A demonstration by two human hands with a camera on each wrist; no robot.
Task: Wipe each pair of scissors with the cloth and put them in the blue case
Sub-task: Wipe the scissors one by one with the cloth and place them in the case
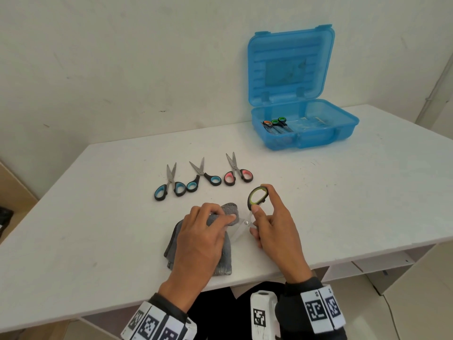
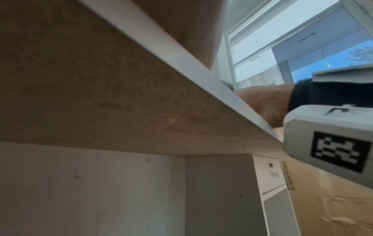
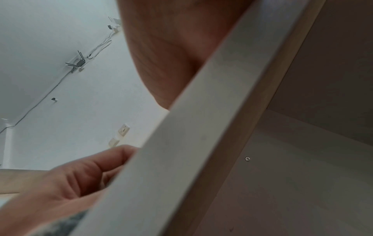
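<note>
Scissors in hand: the green-handled scissors (image 1: 255,204) are held by the right hand (image 1: 274,227), thumb and fingers curled round the handle loops and pivot, blades pointing down toward the person.
Cloth: the grey cloth (image 1: 220,217) is bunched under the left hand (image 1: 203,234), whose fingers pinch a fold of it against the blades; the rest trails on the tabletop (image 1: 343,192) beneath that hand.
Handling, scissors: likely light and stiff, slick on the steel, sharp at the edges; best held by the rubbery loops, as now.
Handling, cloth: soft and limp, needs bunching to press.
Waiting: three pairs beyond the left hand, two blue-handled scissors (image 1: 170,186) (image 1: 203,179) and pink-handled scissors (image 1: 236,173).
Blue case (image 1: 343,133): open, well beyond the right hand, scissors already inside.
Wrist views: only the tabletop's underside, so no closer look at either grasp.
</note>
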